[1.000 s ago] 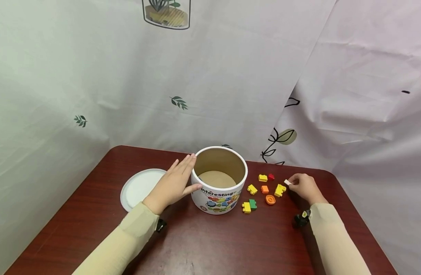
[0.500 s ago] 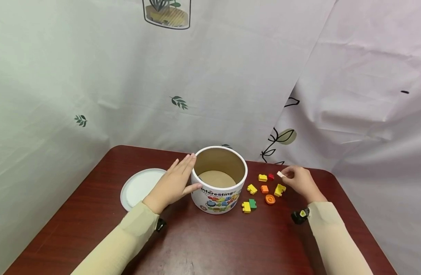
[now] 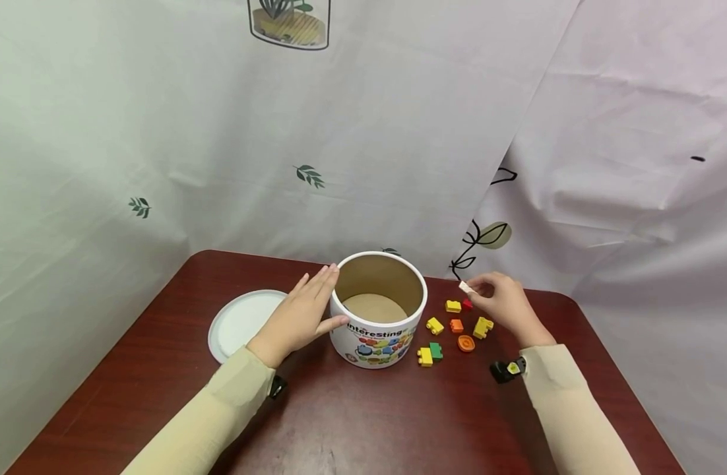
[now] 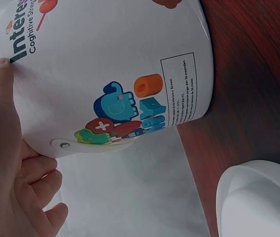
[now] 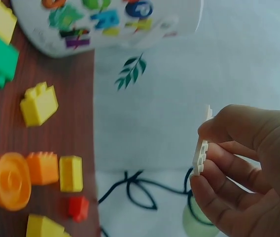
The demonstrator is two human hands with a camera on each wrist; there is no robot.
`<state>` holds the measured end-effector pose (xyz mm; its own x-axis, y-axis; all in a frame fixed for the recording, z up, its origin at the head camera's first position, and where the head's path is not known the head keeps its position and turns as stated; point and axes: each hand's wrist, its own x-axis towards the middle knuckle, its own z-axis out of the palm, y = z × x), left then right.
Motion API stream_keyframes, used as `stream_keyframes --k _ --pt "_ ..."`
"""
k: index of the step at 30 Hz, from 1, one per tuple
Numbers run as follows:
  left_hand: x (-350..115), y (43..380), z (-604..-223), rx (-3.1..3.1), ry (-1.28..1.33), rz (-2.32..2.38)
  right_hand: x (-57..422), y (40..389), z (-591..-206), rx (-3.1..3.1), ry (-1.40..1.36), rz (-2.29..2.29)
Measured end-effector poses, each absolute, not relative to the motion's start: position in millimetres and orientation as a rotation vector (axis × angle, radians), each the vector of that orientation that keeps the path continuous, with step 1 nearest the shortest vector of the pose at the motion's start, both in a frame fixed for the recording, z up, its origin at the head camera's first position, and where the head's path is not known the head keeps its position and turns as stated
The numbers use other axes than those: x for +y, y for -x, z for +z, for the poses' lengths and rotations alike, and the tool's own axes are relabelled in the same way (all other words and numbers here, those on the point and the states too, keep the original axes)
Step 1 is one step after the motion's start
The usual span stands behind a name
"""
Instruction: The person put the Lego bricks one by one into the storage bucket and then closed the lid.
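A white printed bucket (image 3: 351, 340) stands upright near the back middle of the table, its inside visible from above. My left hand (image 3: 299, 324) rests against the bucket's left side with mostly straight fingers, the thumb lying on the label in the left wrist view. Above the table's back right, my right hand (image 3: 507, 305) pinches a thin white building-block plate (image 5: 199, 155) between thumb and fingers. Its studs show in the right wrist view. Below that hand lie loose blocks: a red one (image 5: 78, 208), an orange one (image 3: 456, 326) and a yellow one (image 3: 483, 327).
Left of the bucket lies a round white lid (image 3: 235, 330), partly behind my left hand. A green block (image 3: 436, 351), more yellow blocks (image 3: 435, 326) and a round orange piece (image 3: 466, 343) lie right of the bucket. A printed curtain (image 3: 363, 145) hangs behind the table.
My right hand has risen and moved left toward the bucket, carrying the white plate with it. The left hand stays against the bucket.
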<state>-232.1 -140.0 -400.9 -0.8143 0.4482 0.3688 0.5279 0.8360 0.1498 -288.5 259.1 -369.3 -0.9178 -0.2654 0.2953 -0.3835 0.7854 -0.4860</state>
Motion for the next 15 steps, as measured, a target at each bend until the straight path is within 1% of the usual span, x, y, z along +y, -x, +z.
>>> stream_keyframes --k 15 --pt "-139.9 232.1 -399.8 -2.698 0.737 -0.343 213.2 272.2 -344.0 -2.632 -0.626 0.927"
